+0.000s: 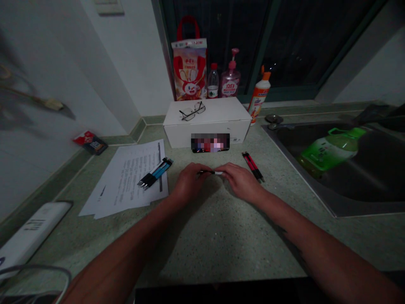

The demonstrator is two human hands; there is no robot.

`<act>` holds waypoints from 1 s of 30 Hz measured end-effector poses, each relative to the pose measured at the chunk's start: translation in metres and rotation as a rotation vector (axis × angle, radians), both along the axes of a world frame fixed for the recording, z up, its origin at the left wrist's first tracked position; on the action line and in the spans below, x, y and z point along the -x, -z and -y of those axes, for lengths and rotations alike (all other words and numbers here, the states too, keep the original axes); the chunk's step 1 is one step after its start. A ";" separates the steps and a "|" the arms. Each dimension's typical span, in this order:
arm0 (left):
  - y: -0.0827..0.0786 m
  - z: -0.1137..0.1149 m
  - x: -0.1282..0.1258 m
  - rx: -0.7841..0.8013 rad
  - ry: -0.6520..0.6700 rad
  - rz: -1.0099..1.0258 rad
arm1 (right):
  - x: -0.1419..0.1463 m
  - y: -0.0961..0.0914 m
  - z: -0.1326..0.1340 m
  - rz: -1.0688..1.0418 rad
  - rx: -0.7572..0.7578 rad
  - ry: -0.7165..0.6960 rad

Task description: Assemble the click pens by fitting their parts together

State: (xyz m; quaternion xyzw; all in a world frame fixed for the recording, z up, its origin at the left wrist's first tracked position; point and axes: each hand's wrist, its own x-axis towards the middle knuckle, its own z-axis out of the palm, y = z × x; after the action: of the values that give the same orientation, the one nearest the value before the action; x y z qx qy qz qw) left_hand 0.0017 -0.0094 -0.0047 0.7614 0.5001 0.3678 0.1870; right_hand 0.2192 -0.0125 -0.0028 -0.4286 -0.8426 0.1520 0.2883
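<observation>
Here are both hands, meeting at the middle: the left hand (189, 182) pinches the dark end of a slim black-and-white pen (215, 172), and the right hand (241, 180) has the pale end between its fingertips. The pen lies level across the gap between them, over the speckled surface (218, 240), partly hidden by the fingers.

Just beyond, a phone (210, 149) leans on the front of a white box (207, 128). Close by the right hand, red-and-black pens (251, 165) lie side by side at a slant. Over on the left hand's side, a bunch of blue-and-black pens (160, 169) rests on printed papers (126, 185), with a small packet (91, 142) past them by the wall and a white device (38, 230) nearer the viewer.

Up on the box sit glasses (193, 112); behind it stand a red-handled bag (190, 74), a small red-capped bottle (213, 84) and a pink pump bottle (230, 81). An orange-capped bottle (260, 93) rises at the box's right end, and out right, a green jug (333, 150) lies tilted in the sink (316, 192).
</observation>
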 end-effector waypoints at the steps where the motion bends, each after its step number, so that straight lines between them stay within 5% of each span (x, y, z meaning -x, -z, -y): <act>1: 0.000 0.000 0.000 -0.022 0.006 -0.007 | 0.000 0.001 0.000 -0.020 0.013 0.001; 9: 0.002 -0.002 0.002 -0.133 0.076 0.008 | 0.001 0.001 -0.003 -0.149 0.225 0.016; 15: 0.002 -0.003 0.001 0.079 -0.031 0.083 | 0.001 0.001 -0.002 -0.171 0.164 0.024; 30: -0.003 -0.002 -0.001 0.159 -0.012 0.162 | 0.001 -0.002 0.000 -0.098 0.108 0.020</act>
State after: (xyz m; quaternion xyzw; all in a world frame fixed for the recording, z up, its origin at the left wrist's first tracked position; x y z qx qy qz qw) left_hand 0.0022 -0.0070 -0.0019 0.7089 0.5155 0.3886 0.2842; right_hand 0.2182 -0.0122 -0.0004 -0.4439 -0.8138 0.2152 0.3073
